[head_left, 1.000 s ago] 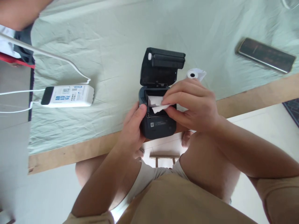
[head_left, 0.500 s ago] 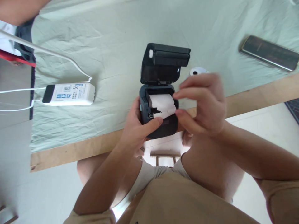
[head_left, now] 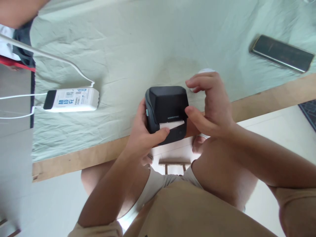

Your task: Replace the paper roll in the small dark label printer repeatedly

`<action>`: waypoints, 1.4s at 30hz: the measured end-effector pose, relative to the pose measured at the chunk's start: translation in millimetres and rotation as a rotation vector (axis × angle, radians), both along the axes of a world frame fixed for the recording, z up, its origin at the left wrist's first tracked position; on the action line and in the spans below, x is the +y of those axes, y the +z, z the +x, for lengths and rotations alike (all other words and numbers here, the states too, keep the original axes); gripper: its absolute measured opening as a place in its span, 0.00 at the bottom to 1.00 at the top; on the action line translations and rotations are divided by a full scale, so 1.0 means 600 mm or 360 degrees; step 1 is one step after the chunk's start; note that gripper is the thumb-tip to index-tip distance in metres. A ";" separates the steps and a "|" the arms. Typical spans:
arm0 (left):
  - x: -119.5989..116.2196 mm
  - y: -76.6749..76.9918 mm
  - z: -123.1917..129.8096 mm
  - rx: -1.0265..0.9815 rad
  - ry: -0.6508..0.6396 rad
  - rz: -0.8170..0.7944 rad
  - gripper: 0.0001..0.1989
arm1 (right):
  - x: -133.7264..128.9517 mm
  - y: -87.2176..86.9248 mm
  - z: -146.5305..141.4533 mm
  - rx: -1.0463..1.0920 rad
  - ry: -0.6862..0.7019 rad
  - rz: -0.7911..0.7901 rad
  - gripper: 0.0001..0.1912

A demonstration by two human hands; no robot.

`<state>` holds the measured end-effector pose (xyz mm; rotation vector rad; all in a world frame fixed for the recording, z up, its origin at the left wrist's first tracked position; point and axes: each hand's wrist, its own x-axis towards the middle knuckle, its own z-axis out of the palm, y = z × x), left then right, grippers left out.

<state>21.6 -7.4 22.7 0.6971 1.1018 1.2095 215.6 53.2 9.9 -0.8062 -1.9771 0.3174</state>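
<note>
A small dark label printer (head_left: 169, 102) sits at the table's near edge with its lid down. From the slot below the lid sticks out a strip of white paper (head_left: 176, 124), its end cut at a slant. My left hand (head_left: 145, 131) grips the printer's left side, the thumb pressing on the paper's left end. At the printer's right side is my right hand (head_left: 209, 103), fingers curved and apart, the thumb tip at the lid's edge. Behind its fingers a white paper roll (head_left: 206, 70) is mostly hidden.
On the left, a white power bank (head_left: 74, 99) lies with white cables (head_left: 61, 59) attached. A dark phone (head_left: 282, 53) rests at the right. Pale green cloth (head_left: 118, 39) covers the table, leaving a bare wooden edge (head_left: 81, 160). Another person's arm (head_left: 21, 11) shows at the upper left.
The printer's lid has swung down from open to closed, covering the paper roll inside. My right hand has shifted slightly, its fingers now spread wider. My left hand keeps its hold.
</note>
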 end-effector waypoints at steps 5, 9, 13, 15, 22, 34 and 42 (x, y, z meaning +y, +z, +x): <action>0.002 0.002 0.007 -0.0059 0.0003 0.0033 0.28 | 0.002 -0.016 0.006 -0.0083 0.0301 -0.0520 0.27; 0.004 0.001 0.007 -0.0074 -0.0007 0.0014 0.24 | 0.012 -0.027 0.010 -0.0097 0.0486 -0.0665 0.34; 0.008 -0.002 0.006 -0.0077 -0.0028 -0.0021 0.22 | 0.023 -0.034 0.013 -0.0108 0.0507 -0.0669 0.34; 0.008 -0.004 0.011 -0.0100 0.0010 0.0002 0.20 | 0.026 -0.037 0.012 -0.0105 0.0496 -0.0646 0.35; 0.004 -0.005 0.026 -0.0108 0.0103 0.0081 0.15 | 0.027 -0.049 0.012 -0.0091 0.0401 -0.0671 0.39; 0.002 -0.026 0.029 -0.0101 -0.0069 0.0395 0.07 | 0.041 -0.048 0.015 -0.0054 0.0460 -0.0592 0.45; 0.011 -0.033 0.034 -0.0042 -0.0075 0.0643 0.05 | 0.080 -0.074 0.022 -0.0042 0.0597 -0.0459 0.39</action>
